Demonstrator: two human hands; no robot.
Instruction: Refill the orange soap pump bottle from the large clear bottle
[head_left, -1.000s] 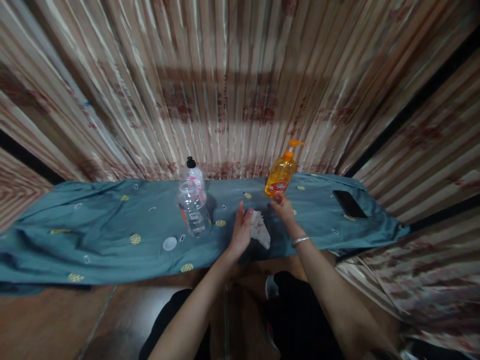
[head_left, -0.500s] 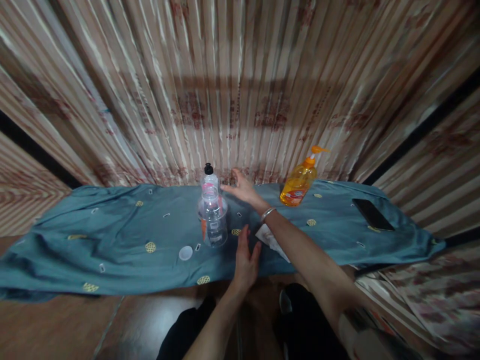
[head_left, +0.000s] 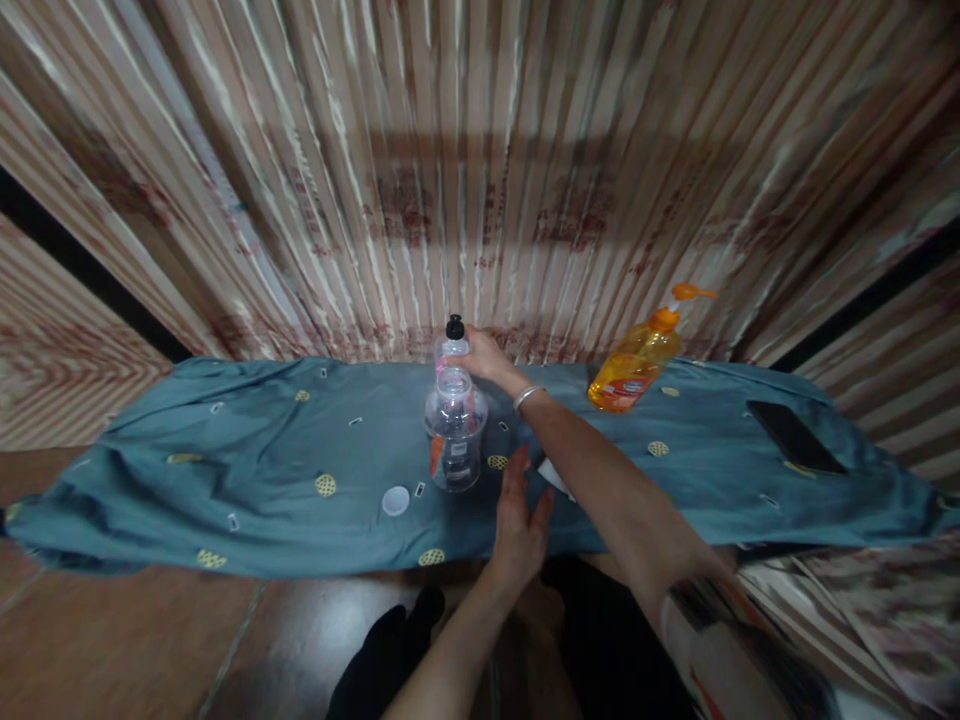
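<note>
My right hand (head_left: 486, 357) reaches to the back edge of the cloth, its fingers wrapped round a clear bottle with a black cap (head_left: 452, 345) and a pink label. Right in front of that bottle stands an uncapped clear plastic container (head_left: 456, 465) with a narrow mouth and a wide shoulder, hiding the bottle's lower part. Lower down, my left hand (head_left: 521, 525) holds nothing; its fingers are apart, just to the right of the container and not touching it. A round white lid (head_left: 396, 501) lies flat to the container's left.
A pump bottle of orange liquid (head_left: 634, 368) stands at the right, with a dark phone (head_left: 796, 437) beyond it. A white tissue (head_left: 553, 477) lies partly under my right forearm. Blue-green cloth (head_left: 262, 440) covers the narrow table; a pleated curtain (head_left: 480, 180) hangs behind.
My right hand has moved onto the black-capped bottle and closed round it. The view has shifted, so everything appears farther right. My left hand stays open beside the container.
</note>
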